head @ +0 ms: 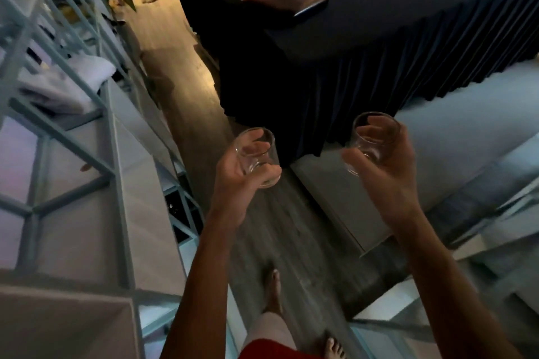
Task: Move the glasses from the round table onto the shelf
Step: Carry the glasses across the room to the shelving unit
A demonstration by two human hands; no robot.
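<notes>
Each hand, left hand (233,175) and right hand (388,166), is clamped round a glass (256,154); best carry both level toward the shelf (116,183) at nine o'clock.

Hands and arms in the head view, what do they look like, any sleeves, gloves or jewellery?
Both the left hand and the right hand are bare, with no gloves, and no rings, watch or bracelet visible. The forearms are uncovered right down to the frame edge, with no sleeves showing. Dim light hides finer marks.

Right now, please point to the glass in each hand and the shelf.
left glass (256,154): head view, its clear side wall.
right glass (376,137): head view, its side wall.
shelf (122,160): head view, its front edge.
</notes>
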